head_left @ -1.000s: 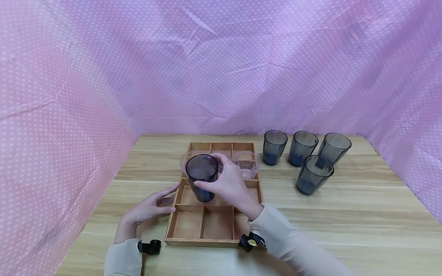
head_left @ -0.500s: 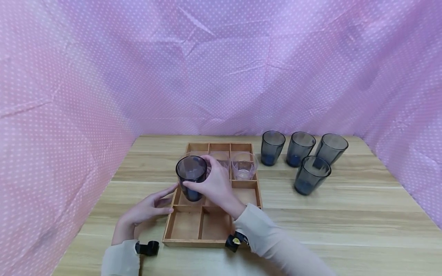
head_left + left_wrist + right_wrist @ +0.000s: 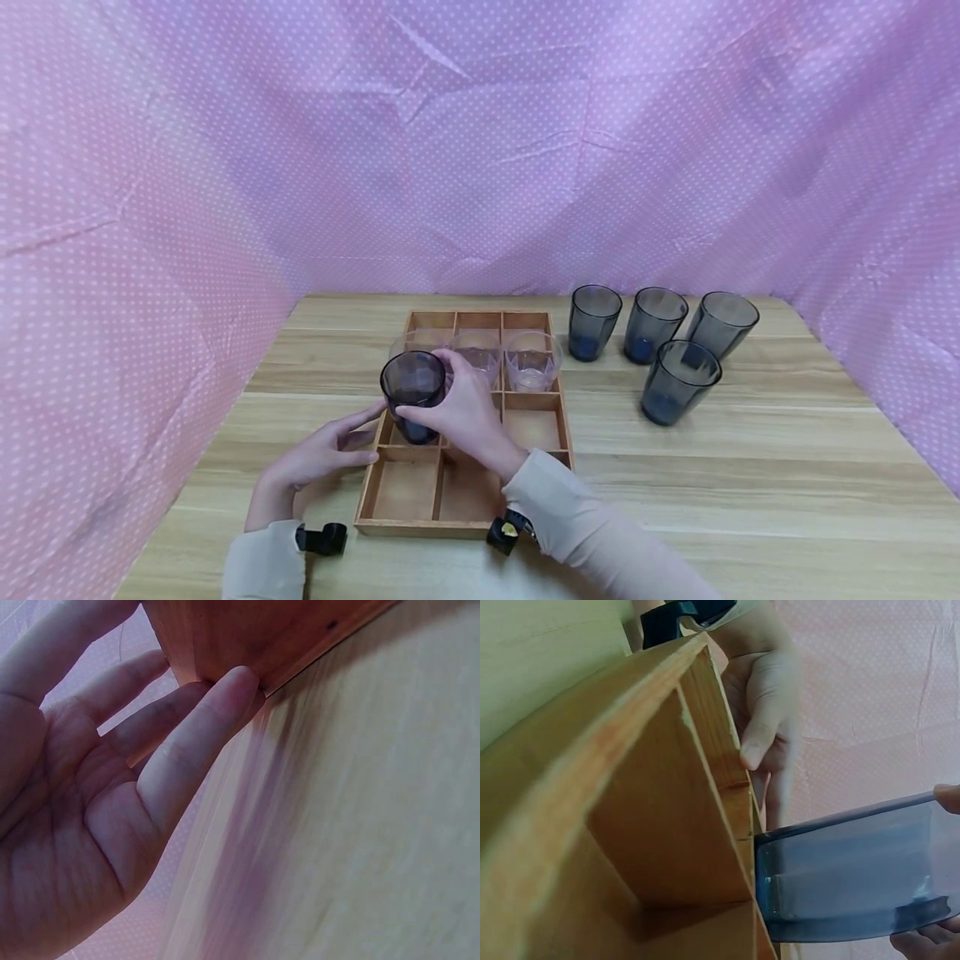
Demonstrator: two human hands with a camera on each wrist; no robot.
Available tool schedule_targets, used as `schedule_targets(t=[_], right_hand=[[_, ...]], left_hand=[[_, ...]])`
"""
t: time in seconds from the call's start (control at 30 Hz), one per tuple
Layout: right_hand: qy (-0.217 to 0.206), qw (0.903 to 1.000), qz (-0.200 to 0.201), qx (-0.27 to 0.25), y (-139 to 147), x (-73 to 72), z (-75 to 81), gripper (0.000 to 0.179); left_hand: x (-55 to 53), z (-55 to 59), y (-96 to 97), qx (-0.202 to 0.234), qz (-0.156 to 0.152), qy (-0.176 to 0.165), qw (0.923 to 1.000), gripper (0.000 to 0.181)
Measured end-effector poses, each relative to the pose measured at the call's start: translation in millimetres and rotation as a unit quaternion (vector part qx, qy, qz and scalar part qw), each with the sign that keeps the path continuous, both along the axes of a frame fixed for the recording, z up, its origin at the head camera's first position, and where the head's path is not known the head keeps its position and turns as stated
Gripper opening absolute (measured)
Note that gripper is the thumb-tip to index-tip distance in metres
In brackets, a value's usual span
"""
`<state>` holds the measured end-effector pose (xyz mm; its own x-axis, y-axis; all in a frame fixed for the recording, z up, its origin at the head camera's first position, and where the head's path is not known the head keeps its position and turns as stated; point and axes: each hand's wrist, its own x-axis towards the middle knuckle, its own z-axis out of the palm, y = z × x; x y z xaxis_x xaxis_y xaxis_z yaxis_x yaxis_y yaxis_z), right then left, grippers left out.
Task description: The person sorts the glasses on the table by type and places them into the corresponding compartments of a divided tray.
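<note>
My right hand [image 3: 471, 418] grips a dark grey drinking glass [image 3: 412, 396] near its rim, thumb on the near side. The glass stands nearly upright at the left compartment of the third row of a wooden divided tray [image 3: 427, 528]. In the right wrist view the base of the glass [image 3: 840, 870] is right at the compartment edges. My left hand [image 3: 321, 457] lies along the tray's left side, fingers extended; the left wrist view has its fingertips against the tray's wooden wall [image 3: 247, 637]. Three clear glasses [image 3: 531, 367] stand in the row behind, the left one partly hidden.
Several more dark glasses stand on the wooden table [image 3: 780, 467] right of the tray, the nearest glass [image 3: 678, 385] in front of the others, the leftmost glass [image 3: 594, 325] near the tray's back corner. A pink dotted cloth [image 3: 480, 167] hangs behind and at both sides.
My right hand has carried the dark glass leftward from over the tray's middle to the left compartment, then slightly down. My left hand has stayed at the tray's side.
</note>
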<state>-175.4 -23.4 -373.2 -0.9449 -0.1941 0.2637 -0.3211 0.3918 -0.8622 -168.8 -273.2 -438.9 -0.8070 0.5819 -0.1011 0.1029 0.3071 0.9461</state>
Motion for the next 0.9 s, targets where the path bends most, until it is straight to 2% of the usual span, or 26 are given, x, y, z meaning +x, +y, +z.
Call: schedule_targets(t=[0.3, 0.47, 0.7, 0.9], right_hand=[[-0.004, 0.9999, 0.005, 0.010, -6, 1.5, -9.4, 0.078], [-0.001, 0.9998, 0.001, 0.022, -8, 2.1, -12.5, 0.077], [0.002, 0.9992, 0.007, 0.038, -9, 1.8, -13.4, 0.076], [-0.002, 0.9971, 0.023, 0.072, -8, 0.9, -10.9, 0.078]], left_hand=[[4.0, 3.5, -1.5, -0.017, 0.016, 0.004, 0.9997, 0.076], [4.1, 4.1, -1.2, -0.021, 0.023, -0.006, 0.9995, 0.077], [3.9, 4.2, -0.7, -0.028, 0.022, -0.001, 0.9994, 0.078], [2.5, 1.7, -1.7, -0.019, 0.010, 0.008, 0.9997, 0.083]])
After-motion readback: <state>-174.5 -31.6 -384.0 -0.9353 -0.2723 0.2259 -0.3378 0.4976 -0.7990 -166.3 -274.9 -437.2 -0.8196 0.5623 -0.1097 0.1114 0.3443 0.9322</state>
